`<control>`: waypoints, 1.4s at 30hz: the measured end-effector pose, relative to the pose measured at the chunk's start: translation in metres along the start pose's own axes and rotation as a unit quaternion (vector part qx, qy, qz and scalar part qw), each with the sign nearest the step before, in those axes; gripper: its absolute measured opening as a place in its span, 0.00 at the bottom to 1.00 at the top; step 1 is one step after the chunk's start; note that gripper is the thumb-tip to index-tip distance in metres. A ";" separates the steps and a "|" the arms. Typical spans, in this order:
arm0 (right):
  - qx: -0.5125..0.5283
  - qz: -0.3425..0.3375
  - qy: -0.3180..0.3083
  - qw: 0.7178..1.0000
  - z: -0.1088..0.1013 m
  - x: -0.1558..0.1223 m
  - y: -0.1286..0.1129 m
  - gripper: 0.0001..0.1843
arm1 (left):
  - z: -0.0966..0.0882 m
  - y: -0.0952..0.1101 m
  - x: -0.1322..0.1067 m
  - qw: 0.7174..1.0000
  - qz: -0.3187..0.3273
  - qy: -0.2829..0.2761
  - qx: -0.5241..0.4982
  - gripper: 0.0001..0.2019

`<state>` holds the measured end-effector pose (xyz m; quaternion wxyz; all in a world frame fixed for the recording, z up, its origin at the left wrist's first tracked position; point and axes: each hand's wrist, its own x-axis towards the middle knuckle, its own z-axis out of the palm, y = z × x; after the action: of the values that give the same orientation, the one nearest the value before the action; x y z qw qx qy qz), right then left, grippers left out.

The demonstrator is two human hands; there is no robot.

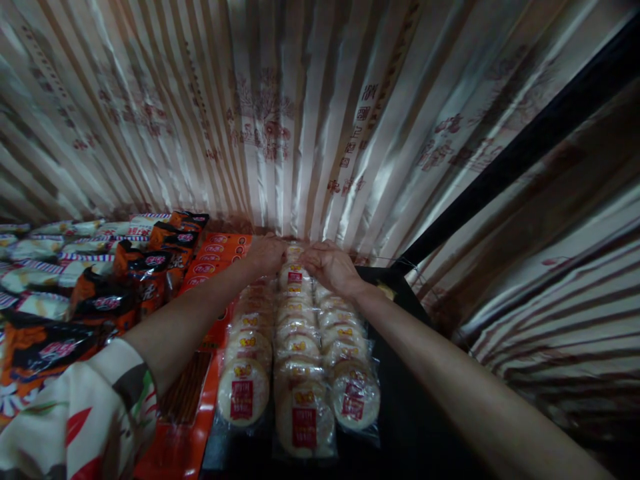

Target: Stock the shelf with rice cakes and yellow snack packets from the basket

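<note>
Three rows of round pale cakes in clear wrappers with red and yellow labels overlap on a dark table. My left hand (269, 255) is closed at the far end of the middle row, its fingertips at the left edge of a wrapped round cake (295, 279). Opposite it, my right hand (330, 265) pinches the right edge of the same wrapper. Nearest me, the middle row ends in a wrapped cake (304, 423); another wrapped cake (243, 393) fronts the left row and one more wrapped cake (354, 399) the right row.
Left of the cakes lie orange-red snack packets (213, 260) with brown sticks showing, then black-and-orange bags (103, 297) and white wrapped packs (37, 277). Behind hangs a pleated printed curtain (300, 120). A dark pole (515, 153) slants down to the table's (400, 413) far right corner.
</note>
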<state>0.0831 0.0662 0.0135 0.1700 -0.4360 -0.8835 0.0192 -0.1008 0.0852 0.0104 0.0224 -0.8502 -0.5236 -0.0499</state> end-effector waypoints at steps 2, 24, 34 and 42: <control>0.020 -0.053 -0.028 0.998 -0.002 -0.004 -0.001 0.10 | 0.000 -0.001 0.001 1.000 0.006 0.000 -0.001 0.10; -0.037 -0.001 -0.120 0.992 0.001 -0.009 -0.015 0.12 | 0.004 -0.006 -0.001 0.999 0.014 0.024 -0.028 0.07; -0.048 0.014 -0.118 0.992 -0.001 -0.011 -0.020 0.12 | -0.009 0.007 -0.008 0.990 0.134 0.027 0.033 0.07; -0.072 0.033 -0.112 0.991 -0.001 -0.012 -0.024 0.12 | -0.012 0.006 -0.011 0.995 0.102 -0.022 0.002 0.12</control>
<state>0.0716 0.0419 0.0150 0.0379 -0.4713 -0.8811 0.0098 -0.1012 0.0715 0.0217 0.0180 -0.9000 -0.4346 -0.0277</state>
